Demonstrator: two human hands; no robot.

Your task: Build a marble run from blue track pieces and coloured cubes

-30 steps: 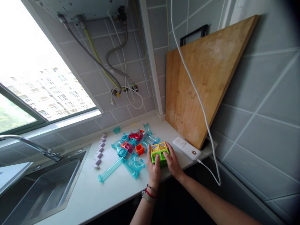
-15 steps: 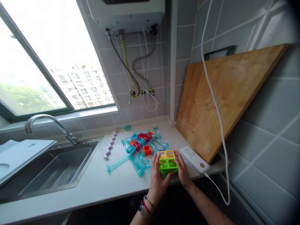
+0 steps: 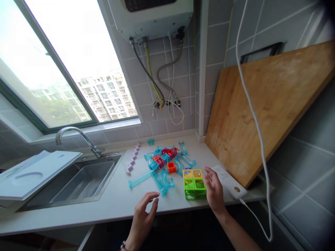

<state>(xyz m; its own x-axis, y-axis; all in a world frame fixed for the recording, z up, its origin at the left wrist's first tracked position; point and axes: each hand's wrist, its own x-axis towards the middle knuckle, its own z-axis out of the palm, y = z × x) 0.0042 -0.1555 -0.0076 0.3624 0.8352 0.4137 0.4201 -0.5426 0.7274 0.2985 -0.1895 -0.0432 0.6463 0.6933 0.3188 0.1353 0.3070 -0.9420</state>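
Observation:
A block of green and yellow hollow cubes (image 3: 195,184) stands on the counter near its front edge, with a bit of blue-purple behind the yellow ones. My right hand (image 3: 214,191) is at its right side, fingers apart; whether it touches the cubes I cannot tell. Off to the left, my left hand (image 3: 145,212) hovers at the counter edge, empty, its fingers loosely curled and apart. Just beyond it lies a pile of clear blue track pieces (image 3: 158,183). Among them are an orange cube (image 3: 171,167) and several red pieces (image 3: 158,161).
A row of pale purple pieces (image 3: 133,158) lies left of the pile. Further left is a sink (image 3: 86,181) with a faucet (image 3: 78,134). On the right, a white power bank (image 3: 229,181) with a hanging cable (image 3: 252,101) lies before a leaning wooden board (image 3: 264,104).
My left hand has let go of the cube block and moved left. My right hand has loosened from its side. The block stays on the counter, and the view has shifted left.

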